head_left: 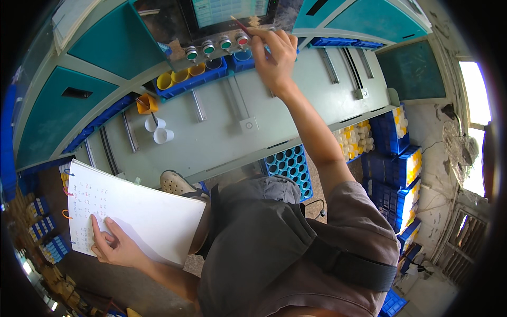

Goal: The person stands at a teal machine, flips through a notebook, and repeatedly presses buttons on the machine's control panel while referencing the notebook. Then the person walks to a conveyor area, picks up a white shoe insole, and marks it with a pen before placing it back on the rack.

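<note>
Had the right hand [275, 55] up by the control panel [203, 38], pinching a thin dark red stick [242, 25] between the fingers, pale tip aimed at the lit screen [227, 10]. Couldn't tell whether touching the glass or just off it. Hovered right near the red button [242, 40], end of the row after some green buttons [225, 43].

Had the left hand [117, 247] on a ring-bound notebook [142, 211], index pointing at the handwritten lines, thumb a bit apart from it, rest curled in, so pinching nothing there. Had the notebook tilted off to the left, past the near edge of the counter [211, 142], coloured rings down its left side, most of the page blank.

On the counter, saw two white cups [163, 136] side by side, a dark stick poking out of one, plus an orange container [147, 104] just behind. Spotted yellow cups [180, 75] in a blue tray [198, 84] under the panel too. Off to the right, got stacked blue crates [383, 174] with white and yellow stuff inside, and a fan [457, 145] near the wall
</note>
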Demonstrator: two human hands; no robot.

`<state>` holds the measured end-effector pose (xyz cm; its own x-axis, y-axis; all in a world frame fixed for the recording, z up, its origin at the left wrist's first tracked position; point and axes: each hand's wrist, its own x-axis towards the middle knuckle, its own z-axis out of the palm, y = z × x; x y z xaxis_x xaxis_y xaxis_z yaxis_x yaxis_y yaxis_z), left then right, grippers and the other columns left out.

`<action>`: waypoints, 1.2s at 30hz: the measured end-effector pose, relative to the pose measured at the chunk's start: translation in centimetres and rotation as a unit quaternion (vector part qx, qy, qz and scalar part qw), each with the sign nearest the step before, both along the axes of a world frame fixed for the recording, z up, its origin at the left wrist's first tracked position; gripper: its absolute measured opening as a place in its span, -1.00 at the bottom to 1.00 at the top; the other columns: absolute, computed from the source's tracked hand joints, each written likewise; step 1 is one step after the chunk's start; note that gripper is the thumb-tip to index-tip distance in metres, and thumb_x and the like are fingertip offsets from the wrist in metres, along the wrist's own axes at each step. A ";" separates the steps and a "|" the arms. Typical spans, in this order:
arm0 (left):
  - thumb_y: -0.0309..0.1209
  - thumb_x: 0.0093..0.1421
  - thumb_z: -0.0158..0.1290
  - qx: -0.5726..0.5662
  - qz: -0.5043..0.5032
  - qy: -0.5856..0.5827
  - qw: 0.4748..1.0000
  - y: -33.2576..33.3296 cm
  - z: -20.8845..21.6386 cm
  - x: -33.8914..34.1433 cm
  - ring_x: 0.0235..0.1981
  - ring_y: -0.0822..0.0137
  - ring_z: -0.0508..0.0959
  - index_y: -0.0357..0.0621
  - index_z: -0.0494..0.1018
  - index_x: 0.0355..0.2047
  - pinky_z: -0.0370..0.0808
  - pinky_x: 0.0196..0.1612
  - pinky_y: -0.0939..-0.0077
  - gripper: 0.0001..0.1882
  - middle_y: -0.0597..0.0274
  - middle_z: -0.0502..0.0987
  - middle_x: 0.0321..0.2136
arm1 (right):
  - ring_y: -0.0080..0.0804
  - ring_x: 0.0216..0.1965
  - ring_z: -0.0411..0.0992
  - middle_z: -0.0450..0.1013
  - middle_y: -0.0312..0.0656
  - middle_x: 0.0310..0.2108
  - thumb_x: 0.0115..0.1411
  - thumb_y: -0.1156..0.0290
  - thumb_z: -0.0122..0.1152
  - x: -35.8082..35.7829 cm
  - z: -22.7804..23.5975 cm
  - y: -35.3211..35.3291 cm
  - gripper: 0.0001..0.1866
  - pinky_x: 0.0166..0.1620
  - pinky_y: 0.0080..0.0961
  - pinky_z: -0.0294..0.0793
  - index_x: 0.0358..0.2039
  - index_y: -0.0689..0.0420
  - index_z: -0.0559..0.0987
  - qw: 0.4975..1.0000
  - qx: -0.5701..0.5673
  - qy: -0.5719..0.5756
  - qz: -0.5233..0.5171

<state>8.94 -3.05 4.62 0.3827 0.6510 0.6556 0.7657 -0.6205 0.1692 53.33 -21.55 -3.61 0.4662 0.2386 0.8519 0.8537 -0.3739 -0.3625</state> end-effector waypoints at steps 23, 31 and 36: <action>-0.34 0.07 0.33 0.036 -0.023 0.007 0.999 0.3 -0.3 0.6 -0.27 0.24 0.36 0.17 0.67 0.04 0.31 -0.11 0.30 -0.54 0.35 0.36 -0.37 | -0.58 -0.27 0.49 0.68 -0.33 -0.35 0.40 0.42 0.16 0.5 -0.2 -2.6 -0.79 -0.02 -0.49 0.21 -0.05 0.11 0.69 0.996 -0.020 0.073 0.055; -0.19 0.05 0.39 0.012 -0.014 0.036 0.999 -0.2 0.3 0.8 -0.21 0.24 0.31 0.22 0.64 0.11 0.21 -0.02 0.28 -0.44 0.31 0.29 -0.28 | -0.57 -0.28 0.47 0.67 -0.33 -0.34 0.41 0.38 0.16 0.4 -0.2 -2.5 -0.78 -0.02 -0.50 0.23 -0.03 0.10 0.68 0.996 -0.059 0.055 0.030; -0.15 -0.01 0.43 0.001 0.007 0.043 0.999 -0.3 0.2 0.5 -0.19 0.24 0.33 0.25 0.64 0.10 0.24 0.01 0.25 -0.41 0.30 0.31 -0.25 | -0.55 -0.27 0.46 0.65 -0.31 -0.36 0.38 0.37 0.20 -0.2 0.5 -1.6 -0.79 -0.02 -0.48 0.25 -0.05 0.08 0.70 0.995 -0.047 0.082 0.029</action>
<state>9.44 -3.36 4.84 0.4286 0.6550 0.6223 0.7855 -0.6105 0.1016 53.16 -23.15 -3.11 0.5808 0.3444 0.7376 0.8068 -0.3643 -0.4652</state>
